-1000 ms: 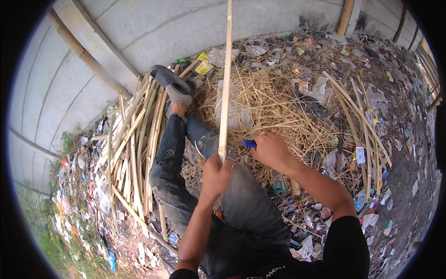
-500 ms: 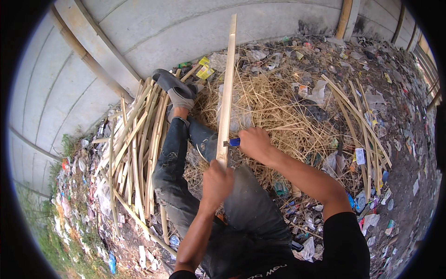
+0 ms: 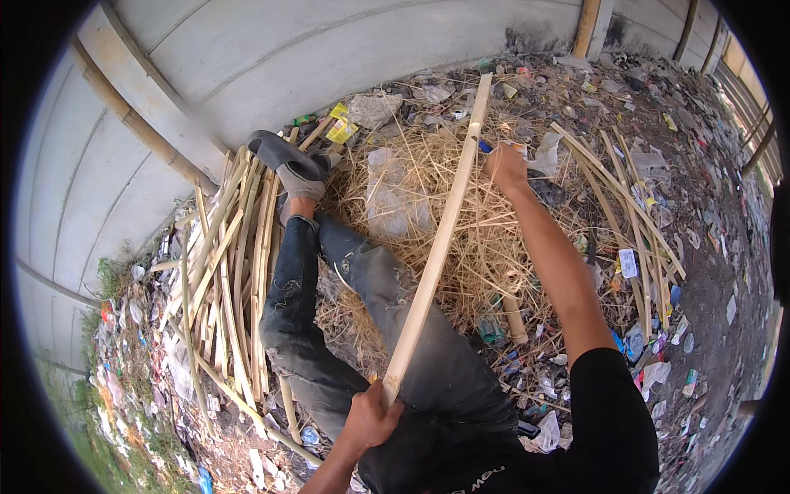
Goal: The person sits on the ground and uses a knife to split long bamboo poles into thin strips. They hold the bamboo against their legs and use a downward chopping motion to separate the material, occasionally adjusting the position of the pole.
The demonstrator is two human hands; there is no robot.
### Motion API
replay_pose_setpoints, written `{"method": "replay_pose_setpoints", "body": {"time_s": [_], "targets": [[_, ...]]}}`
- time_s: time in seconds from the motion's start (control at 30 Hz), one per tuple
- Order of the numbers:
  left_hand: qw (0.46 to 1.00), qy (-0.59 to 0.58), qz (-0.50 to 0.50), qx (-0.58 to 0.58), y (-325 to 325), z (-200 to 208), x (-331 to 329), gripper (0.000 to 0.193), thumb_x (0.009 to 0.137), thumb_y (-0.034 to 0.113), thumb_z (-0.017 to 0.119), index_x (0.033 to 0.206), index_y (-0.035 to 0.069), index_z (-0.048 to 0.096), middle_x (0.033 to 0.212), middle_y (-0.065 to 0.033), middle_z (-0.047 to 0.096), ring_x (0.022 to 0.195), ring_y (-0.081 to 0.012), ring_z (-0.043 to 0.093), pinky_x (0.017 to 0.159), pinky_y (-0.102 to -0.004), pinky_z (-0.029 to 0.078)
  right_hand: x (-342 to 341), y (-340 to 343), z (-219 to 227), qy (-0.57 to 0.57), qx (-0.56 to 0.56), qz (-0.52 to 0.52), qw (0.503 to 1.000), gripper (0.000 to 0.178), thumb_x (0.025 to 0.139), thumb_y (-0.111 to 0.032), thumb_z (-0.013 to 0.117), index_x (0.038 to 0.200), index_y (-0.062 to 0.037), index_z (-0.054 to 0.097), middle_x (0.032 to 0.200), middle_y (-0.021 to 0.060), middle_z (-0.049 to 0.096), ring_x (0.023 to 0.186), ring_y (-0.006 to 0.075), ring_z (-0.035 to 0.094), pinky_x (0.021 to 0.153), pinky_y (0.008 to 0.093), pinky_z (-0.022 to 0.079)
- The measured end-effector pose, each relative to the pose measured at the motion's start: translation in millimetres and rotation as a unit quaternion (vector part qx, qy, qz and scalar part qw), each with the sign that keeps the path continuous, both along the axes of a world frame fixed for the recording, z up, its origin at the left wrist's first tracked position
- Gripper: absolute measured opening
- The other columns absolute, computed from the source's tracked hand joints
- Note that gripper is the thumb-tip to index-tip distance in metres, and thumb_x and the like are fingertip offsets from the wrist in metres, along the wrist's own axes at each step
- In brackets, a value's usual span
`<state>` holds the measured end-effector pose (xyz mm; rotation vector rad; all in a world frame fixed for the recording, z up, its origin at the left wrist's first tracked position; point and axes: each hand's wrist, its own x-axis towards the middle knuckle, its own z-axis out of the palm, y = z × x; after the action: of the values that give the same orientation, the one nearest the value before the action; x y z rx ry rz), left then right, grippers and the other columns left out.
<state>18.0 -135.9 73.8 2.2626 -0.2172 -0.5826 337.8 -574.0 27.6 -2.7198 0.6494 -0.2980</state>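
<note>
Just above the person's lap, the left hand (image 3: 373, 420) is closed around the lower end of a long, straight, pale yellow wooden strip (image 3: 438, 267). From this hand the strip rises at a slant, away and to the right, over the thigh in worn dark blue trousers (image 3: 448, 354), and its far end reaches beyond the right hand (image 3: 505, 167). The right arm is stretched well forward, and the right hand is clenched on a small tool with a blue handle (image 3: 485, 146). This tool is at the right edge of the strip, near its far end; whether the blade is touching the wood, I cannot tell.

Below the right hand and around it lies a loose heap of thin straw-coloured shavings (image 3: 506, 255). To the left of the shavings, well apart from the right hand, I see one grey rubber sandal (image 3: 284, 154) on the foot. Farther left of both hands rests a thick pile of pale wooden sticks (image 3: 234, 247). To the right of the right hand lie a few long loose slats (image 3: 619, 186), on ground strewn with litter.
</note>
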Motion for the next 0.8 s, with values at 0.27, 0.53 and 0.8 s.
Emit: {"method": "replay_pose_setpoints", "body": {"time_s": [0.27, 0.53, 0.8], "targets": [[0.997, 0.028, -0.037, 0.062, 47.9, 15.0, -8.4, 0.033, 0.082, 0.022, 0.073, 0.089, -0.003, 0.051, 0.066, -0.0266, 0.059, 0.068, -0.0515, 0.061, 0.062, -0.0519, 0.047, -0.8, -27.0, -14.0, 0.03, -0.024, -0.036, 0.999, 0.027, 0.094, -0.015, 0.055, 0.106, -0.0012, 0.075, 0.111, 0.0232, 0.075, 0.105, 0.0408, 0.073, 0.091, 0.0505, 0.058], [0.986, 0.126, -0.025, 0.109, 149.3, -3.6, -59.5, 0.038, 0.077, 0.028, 0.075, 0.103, 0.004, 0.062, 0.075, -0.0235, 0.065, 0.074, -0.0434, 0.068, 0.066, -0.0482, 0.051, -15.3, -136.6, -37.7, -0.006, 0.127, -0.288, 0.949, 0.028, 0.096, -0.021, 0.061, 0.114, -0.0048, 0.076, 0.124, 0.0223, 0.072, 0.119, 0.036, 0.069, 0.098, 0.0478, 0.056], [0.989, 0.056, -0.025, 0.133, 191.4, -55.1, -96.8, 0.038, 0.065, 0.026, 0.079, 0.089, 0.0, 0.066, 0.069, -0.0197, 0.065, 0.066, -0.0402, 0.066, 0.064, -0.0463, 0.051, -40.8, -195.1, -28.1, -0.039, 0.052, -0.174, 0.983, 0.034, 0.087, -0.031, 0.072, 0.095, 0.0015, 0.075, 0.092, 0.0229, 0.075, 0.088, 0.0396, 0.073, 0.081, 0.0471, 0.057]]}}
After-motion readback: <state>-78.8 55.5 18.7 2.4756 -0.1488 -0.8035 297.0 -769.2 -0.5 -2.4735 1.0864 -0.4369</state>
